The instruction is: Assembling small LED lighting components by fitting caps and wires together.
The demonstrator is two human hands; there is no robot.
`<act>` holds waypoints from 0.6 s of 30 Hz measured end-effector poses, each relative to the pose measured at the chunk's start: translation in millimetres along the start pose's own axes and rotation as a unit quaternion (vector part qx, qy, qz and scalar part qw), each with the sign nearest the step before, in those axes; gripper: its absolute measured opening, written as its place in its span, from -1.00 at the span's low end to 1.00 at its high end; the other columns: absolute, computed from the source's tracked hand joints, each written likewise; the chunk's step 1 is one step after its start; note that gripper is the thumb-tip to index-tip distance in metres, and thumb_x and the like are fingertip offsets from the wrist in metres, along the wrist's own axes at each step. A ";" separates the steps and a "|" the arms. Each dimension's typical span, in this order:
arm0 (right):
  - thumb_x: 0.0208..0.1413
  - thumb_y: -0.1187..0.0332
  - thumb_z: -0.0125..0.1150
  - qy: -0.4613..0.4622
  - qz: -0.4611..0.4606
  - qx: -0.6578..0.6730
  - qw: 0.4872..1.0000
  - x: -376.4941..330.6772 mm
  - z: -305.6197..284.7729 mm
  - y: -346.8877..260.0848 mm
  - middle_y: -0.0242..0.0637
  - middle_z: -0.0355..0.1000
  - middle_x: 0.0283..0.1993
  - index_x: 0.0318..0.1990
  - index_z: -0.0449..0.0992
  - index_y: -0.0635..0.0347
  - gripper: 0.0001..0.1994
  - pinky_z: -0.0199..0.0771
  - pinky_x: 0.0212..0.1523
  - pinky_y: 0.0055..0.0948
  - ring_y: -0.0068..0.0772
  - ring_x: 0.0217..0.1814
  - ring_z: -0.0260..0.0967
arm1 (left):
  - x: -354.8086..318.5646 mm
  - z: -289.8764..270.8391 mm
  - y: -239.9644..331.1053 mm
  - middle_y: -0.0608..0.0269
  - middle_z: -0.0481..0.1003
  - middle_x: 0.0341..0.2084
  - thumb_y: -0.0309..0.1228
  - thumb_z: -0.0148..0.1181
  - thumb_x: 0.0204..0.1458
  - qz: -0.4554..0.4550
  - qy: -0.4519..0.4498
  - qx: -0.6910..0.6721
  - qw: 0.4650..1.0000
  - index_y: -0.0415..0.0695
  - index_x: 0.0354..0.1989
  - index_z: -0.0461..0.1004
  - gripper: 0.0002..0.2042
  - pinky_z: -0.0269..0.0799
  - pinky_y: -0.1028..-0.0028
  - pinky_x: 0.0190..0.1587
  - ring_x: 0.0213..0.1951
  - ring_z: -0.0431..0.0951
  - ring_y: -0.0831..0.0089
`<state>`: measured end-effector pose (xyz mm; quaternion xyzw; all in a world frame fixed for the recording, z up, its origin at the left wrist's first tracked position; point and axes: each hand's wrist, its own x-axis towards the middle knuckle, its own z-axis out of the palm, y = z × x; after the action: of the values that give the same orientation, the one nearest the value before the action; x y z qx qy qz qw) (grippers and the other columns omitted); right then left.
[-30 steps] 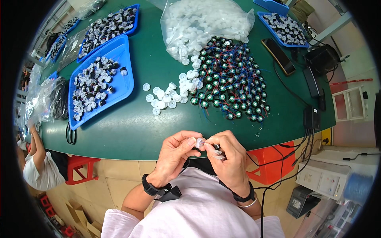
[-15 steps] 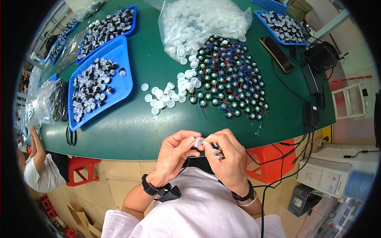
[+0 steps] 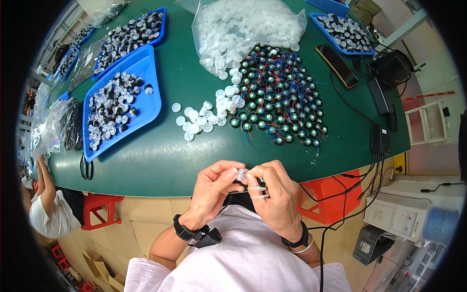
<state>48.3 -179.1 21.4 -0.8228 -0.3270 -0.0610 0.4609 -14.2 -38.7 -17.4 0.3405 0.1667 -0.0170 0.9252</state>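
Just off the table's near edge, my left hand (image 3: 214, 187) pinches a small translucent white plastic cap (image 3: 242, 174) between thumb and forefinger. My right hand (image 3: 275, 192) is closed, its thumb and fingertips against the cap's right side. Two slim pale pieces (image 3: 259, 196) stick out from under its curled fingers, with a dark bit beside them; their kind is unclear. On the table ahead lie loose translucent caps (image 3: 199, 119). To their right spreads a cluster of small round black parts (image 3: 279, 97) with green faces and red and blue wires.
A clear bag of white caps (image 3: 250, 31) lies at the back. Blue trays (image 3: 151, 104) with black-and-clear pieces stand left; another blue tray (image 3: 343, 34) is back right. A phone (image 3: 336, 65) and black cables (image 3: 350, 192) lie right. Another person (image 3: 51, 211) sits left, near a red stool (image 3: 99, 211).
My right hand has turned slightly around the cap, and the slim pale pieces under its fingers now point more to the left. My left hand keeps its pinch.
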 end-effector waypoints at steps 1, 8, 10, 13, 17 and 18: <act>-0.02 0.52 0.25 0.000 0.000 -0.001 1.000 0.0 -0.1 -0.1 -0.27 0.32 -0.41 -0.33 0.40 0.21 -0.86 0.36 -0.60 -0.39 -0.31 -0.56 0.36 | -0.1 0.4 0.4 0.17 0.54 -0.32 -0.44 0.08 0.15 0.000 -0.001 -0.001 1.000 -0.30 -0.12 0.46 -0.80 0.57 0.55 -0.24 -0.26 0.56 0.50; -0.02 0.52 0.26 0.003 -0.004 0.001 1.000 0.0 0.1 0.2 -0.27 0.32 -0.41 -0.33 0.41 0.22 -0.86 0.37 -0.59 -0.40 -0.30 -0.56 0.36 | 0.1 -0.2 -0.2 0.18 0.53 -0.32 -0.44 0.07 0.16 -0.001 0.000 -0.001 1.000 -0.30 -0.12 0.46 -0.80 0.58 0.55 -0.25 -0.27 0.56 0.51; -0.02 0.52 0.26 0.001 -0.003 0.001 1.000 0.0 0.1 0.2 -0.27 0.32 -0.41 -0.32 0.41 0.22 -0.86 0.36 -0.59 -0.39 -0.31 -0.55 0.36 | 0.2 -0.3 -0.2 0.18 0.53 -0.32 -0.44 0.07 0.16 -0.001 -0.001 -0.003 1.000 -0.30 -0.12 0.46 -0.80 0.58 0.55 -0.25 -0.26 0.56 0.51; -0.02 0.52 0.25 -0.004 0.000 0.000 1.000 -0.1 -0.3 -0.1 -0.27 0.31 -0.41 -0.32 0.41 0.22 -0.86 0.36 -0.59 -0.39 -0.31 -0.56 0.36 | 0.0 -0.1 0.7 0.18 0.53 -0.32 -0.44 0.07 0.16 -0.001 -0.004 -0.004 1.000 -0.29 -0.12 0.46 -0.80 0.58 0.55 -0.24 -0.26 0.56 0.52; -0.02 0.52 0.25 -0.008 0.003 0.003 1.000 -0.1 0.0 0.1 -0.27 0.31 -0.42 -0.32 0.40 0.22 -0.86 0.36 -0.59 -0.39 -0.31 -0.56 0.35 | -0.4 -0.8 -0.2 0.18 0.54 -0.31 -0.45 0.07 0.16 -0.001 0.000 -0.006 1.000 -0.30 -0.13 0.46 -0.81 0.58 0.55 -0.23 -0.26 0.56 0.52; -0.02 0.53 0.25 -0.010 0.005 0.004 1.000 0.0 0.0 0.0 -0.27 0.31 -0.42 -0.33 0.40 0.22 -0.86 0.36 -0.59 -0.39 -0.31 -0.56 0.35 | -0.7 -0.5 -0.2 0.18 0.54 -0.31 -0.45 0.08 0.15 -0.002 0.003 -0.008 1.000 -0.30 -0.13 0.46 -0.81 0.58 0.55 -0.23 -0.26 0.56 0.53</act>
<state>48.3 -179.1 21.4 -0.8230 -0.3280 -0.0488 0.4613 -15.0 -38.6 -17.7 0.3326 0.1700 -0.0161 0.9275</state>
